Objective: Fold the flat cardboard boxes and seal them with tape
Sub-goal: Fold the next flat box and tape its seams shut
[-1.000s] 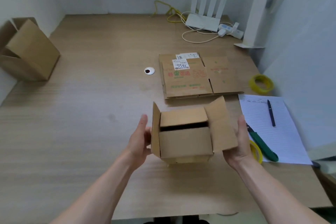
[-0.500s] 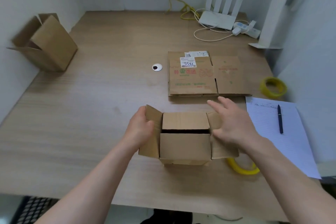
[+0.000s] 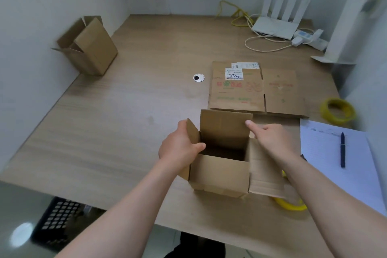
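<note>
Small cardboard box point(image 3: 222, 174) is seen standing on the wooden table point(image 3: 125, 132), near its front edge, top open. 4 flaps are up or splayed: far flap upright, left flap raised and angled outward, right flap laid outward and down, near flap not told apart from the front wall. Dark interior is visible.

Left hand point(image 3: 178, 148) is closed on the left flap: thumb is curled over the flap's inner face at the box opening, fingers are behind it on the outer side. Right hand point(image 3: 272, 140) is laid over the right flap, palm down; index finger is stretched forward with its tip at the right edge of the far flap. The other fingers are partly hidden, so it cannot be told for certain whether anything is pinched; no grip is evident.

Flattened printed box point(image 3: 251, 90) is lying just beyond the open box, with 2 white labels at its far edge. A folded box point(image 3: 90, 46) with loose flaps is resting on its side against the left wall.

1 yellow tape roll point(image 3: 290, 203) is lying just right of the open box, partly covered by the right flap and forearm. A 2nd yellow roll point(image 3: 337, 112) is near the right table edge. A sheet of paper point(image 3: 326, 153) is at the right with a dark pen point(image 3: 342, 150) on it. A round cable grommet point(image 3: 198, 77) is set in the table. A white router point(image 3: 276, 25) with 4 antennas and cables is at the far right corner.
</note>
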{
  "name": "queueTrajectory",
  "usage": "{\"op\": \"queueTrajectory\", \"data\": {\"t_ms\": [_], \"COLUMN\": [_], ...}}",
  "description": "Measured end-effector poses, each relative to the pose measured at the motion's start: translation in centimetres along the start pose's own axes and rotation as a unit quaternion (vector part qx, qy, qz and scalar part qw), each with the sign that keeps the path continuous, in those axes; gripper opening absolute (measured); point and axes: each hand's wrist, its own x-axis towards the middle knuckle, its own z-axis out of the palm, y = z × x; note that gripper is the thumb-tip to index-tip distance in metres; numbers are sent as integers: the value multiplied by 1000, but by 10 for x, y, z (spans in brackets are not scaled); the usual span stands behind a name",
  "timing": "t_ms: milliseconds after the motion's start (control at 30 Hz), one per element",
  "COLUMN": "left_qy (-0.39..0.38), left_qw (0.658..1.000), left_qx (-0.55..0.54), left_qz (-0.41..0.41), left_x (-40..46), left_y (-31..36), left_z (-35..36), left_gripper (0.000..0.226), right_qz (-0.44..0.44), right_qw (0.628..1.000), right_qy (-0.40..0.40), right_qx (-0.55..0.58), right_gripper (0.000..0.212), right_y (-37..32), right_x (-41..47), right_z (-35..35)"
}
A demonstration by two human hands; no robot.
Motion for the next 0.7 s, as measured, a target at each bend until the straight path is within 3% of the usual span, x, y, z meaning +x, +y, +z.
{"op": "queueTrajectory", "data": {"t_ms": [100,167,333,500,700], "left_qy": [45,39,-39,-102,-131], "left_qw": [992,987,978,980,983], "left_qx": [109,150,204,164,68], "left_qz": [-35,-43,-10,51,105], "left_x": [-1,0,1,1,17], "left_y": [4,1,-13,-26,-38], "left_z": [-5,-11,-20,-35,-44], "left_gripper": [55,58,87,146,144], "right_qz": [-2,0,17,44,56], "right_qw": [1000,999,999,997,994], "right_qy": [26,34,44,64,89], "right_qx": [-12,-15,-16,1,27], "right_gripper": [67,64,64,63,65], "right_y": [-5,-5,1,-10,-47], "right_x": [-3,-8,-19,-18,-17], "right_z": [4,5,9,17,57]}}
